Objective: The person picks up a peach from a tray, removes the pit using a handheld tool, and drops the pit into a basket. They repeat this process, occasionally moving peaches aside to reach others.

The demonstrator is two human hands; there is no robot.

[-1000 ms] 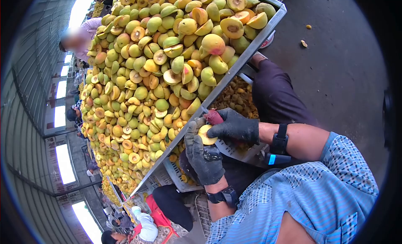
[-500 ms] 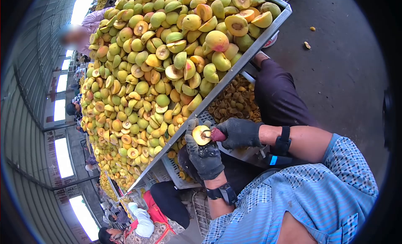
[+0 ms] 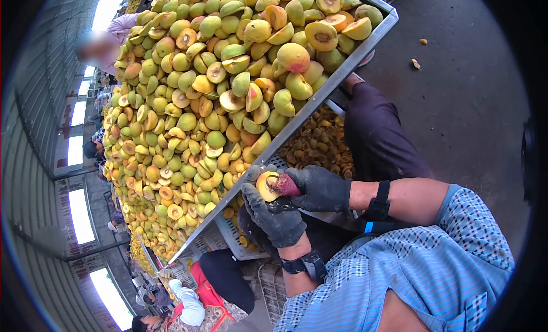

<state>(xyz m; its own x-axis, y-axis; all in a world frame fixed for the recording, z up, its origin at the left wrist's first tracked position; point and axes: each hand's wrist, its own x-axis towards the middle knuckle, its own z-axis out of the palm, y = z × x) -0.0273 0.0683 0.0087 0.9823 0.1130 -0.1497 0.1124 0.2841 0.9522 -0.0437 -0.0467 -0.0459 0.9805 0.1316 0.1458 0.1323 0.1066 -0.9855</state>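
Observation:
My left hand [image 3: 275, 221], in a dark, dusty glove, is wrapped round a halved peach [image 3: 265, 187] with its yellow cut face showing. My right hand [image 3: 324, 189], also gloved, grips a pitting knife [image 3: 289, 185] by its red-wrapped handle. The tool's thin curved metal end lies against the cut face, near the middle of the fruit. Both hands are close together beside the metal edge of a table [image 3: 337, 91]. A big heap of halved peaches [image 3: 188, 121] covers that table. My left fingertips are partly hidden behind the fruit.
Under the table edge, a crate holds brown pits and scraps [image 3: 319, 142]. A white plastic basket [image 3: 235, 241] with fruit pieces stands by my knee. A co-worker in a red apron [image 3: 208, 292] sits close by at lower left. Fruit bits [image 3: 416, 64] lie on the grey floor.
My right hand has turned, and the tool's handle has come further over the peach half, covering more of its cut face. Both hands have shifted slightly left in view.

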